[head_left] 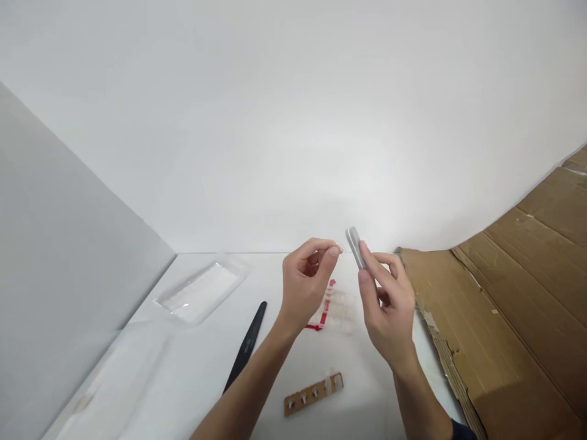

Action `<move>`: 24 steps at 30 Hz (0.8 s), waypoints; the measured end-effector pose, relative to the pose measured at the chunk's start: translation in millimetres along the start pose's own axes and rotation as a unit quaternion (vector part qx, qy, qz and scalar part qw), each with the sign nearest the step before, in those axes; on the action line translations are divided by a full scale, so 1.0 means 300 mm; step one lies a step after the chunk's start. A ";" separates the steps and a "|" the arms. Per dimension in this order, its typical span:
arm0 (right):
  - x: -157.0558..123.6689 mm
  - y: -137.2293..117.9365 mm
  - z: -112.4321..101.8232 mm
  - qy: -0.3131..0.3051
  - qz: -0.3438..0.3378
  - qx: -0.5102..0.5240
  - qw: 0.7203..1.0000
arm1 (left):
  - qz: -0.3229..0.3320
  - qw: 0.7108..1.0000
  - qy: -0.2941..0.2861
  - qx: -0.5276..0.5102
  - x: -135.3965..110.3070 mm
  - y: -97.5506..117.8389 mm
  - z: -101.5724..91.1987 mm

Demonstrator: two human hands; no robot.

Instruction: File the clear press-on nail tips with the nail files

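My left hand (308, 275) is closed in a pinch above the table. A small, clear, shiny piece, apparently a false nail (339, 247), shows at its fingertips. Facing it, my right hand (389, 299) grips a slim grey nail file (355, 247) with a rounded end and a pale edge. The file's tip stands just right of the left fingertips, apart from them. Below the hands lies a brown strip holder (313, 394) with several metal pegs; pale nail-shaped pieces sit at its right end. A black nail file (247, 342) rests beside my left forearm.
A clear plastic packet (202, 290) lies at the back left. Another blurred, pale sheet or packet (114, 379) is at the front left. Behind my hands lies clear packaging with red marks (324, 311). Brown cardboard (495, 324) borders the right side; a white wall (293, 122) stands behind.
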State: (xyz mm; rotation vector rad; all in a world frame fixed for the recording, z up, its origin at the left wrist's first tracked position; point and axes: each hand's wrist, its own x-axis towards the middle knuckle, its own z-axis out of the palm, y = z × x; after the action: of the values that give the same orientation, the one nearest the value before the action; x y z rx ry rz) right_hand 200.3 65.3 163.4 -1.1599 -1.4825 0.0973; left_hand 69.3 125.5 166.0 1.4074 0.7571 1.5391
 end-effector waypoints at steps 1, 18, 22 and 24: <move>-0.001 0.000 0.002 -0.003 0.003 0.002 1.000 | 0.021 0.999 0.008 0.023 -0.005 0.005 0.002; -0.011 -0.003 0.017 0.019 -0.032 -0.021 0.999 | 0.004 0.999 0.033 0.013 -0.009 0.015 0.013; -0.010 -0.008 0.021 0.044 -0.019 -0.009 0.999 | -0.039 0.999 0.019 -0.026 -0.002 0.019 0.011; -0.010 -0.011 0.023 0.041 -0.007 0.000 0.999 | -0.044 0.998 0.016 -0.029 -0.001 0.020 0.014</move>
State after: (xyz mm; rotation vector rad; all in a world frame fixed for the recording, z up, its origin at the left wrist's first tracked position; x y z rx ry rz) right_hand 192.3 65.2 161.3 -1.1398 -1.4176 0.0400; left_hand 72.2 122.0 171.9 1.2922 0.7783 1.5066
